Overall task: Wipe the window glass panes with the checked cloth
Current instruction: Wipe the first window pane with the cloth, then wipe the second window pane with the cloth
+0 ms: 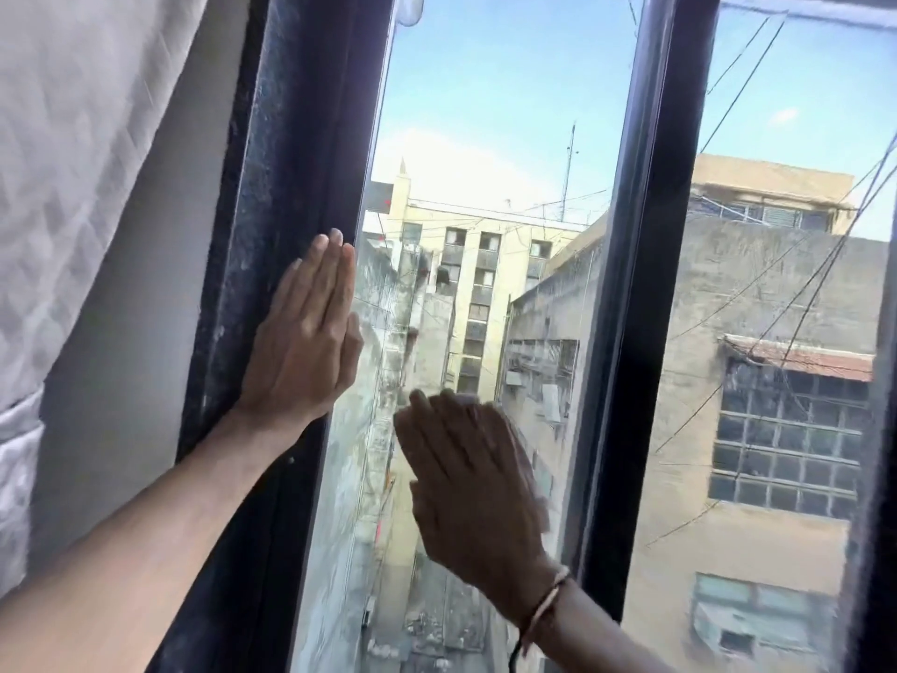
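My left hand (303, 332) lies flat, fingers straight and together, against the dark left frame (272, 196) of the window, with its fingertips at the edge of the glass. My right hand (471, 483) presses flat on the lower part of the left glass pane (485, 114) and is blurred by motion. A thin bracelet sits on its wrist. I see no checked cloth under or around either hand. The pane's lower left looks streaked and dusty.
A dark upright bar (640, 264) separates the left pane from a right pane (786, 114). A white curtain (73, 162) hangs at the far left beside a pale wall. Buildings and wires show outside through the glass.
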Demonstrator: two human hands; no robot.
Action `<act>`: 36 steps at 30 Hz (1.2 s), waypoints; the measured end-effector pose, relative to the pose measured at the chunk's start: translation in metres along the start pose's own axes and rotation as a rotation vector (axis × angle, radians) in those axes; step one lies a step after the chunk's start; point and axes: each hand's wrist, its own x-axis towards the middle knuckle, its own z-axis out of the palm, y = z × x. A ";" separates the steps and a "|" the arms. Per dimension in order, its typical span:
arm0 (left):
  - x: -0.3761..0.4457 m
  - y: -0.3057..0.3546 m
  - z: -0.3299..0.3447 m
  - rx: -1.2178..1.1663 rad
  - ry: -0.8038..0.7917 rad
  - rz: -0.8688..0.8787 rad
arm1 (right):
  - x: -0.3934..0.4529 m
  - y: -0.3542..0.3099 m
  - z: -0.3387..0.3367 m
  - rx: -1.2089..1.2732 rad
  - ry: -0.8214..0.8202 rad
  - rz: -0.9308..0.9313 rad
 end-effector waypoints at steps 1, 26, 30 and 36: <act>-0.003 -0.001 0.001 -0.011 -0.014 -0.014 | -0.015 -0.004 0.005 -0.002 0.010 0.008; 0.041 0.235 0.006 -0.263 -0.090 0.216 | -0.050 0.246 -0.149 0.166 0.370 0.660; 0.041 0.255 0.040 -0.254 -0.069 0.170 | -0.062 0.289 -0.127 0.212 0.290 0.644; 0.040 0.263 0.068 -0.158 0.107 0.178 | -0.045 0.310 -0.097 -0.027 0.294 0.773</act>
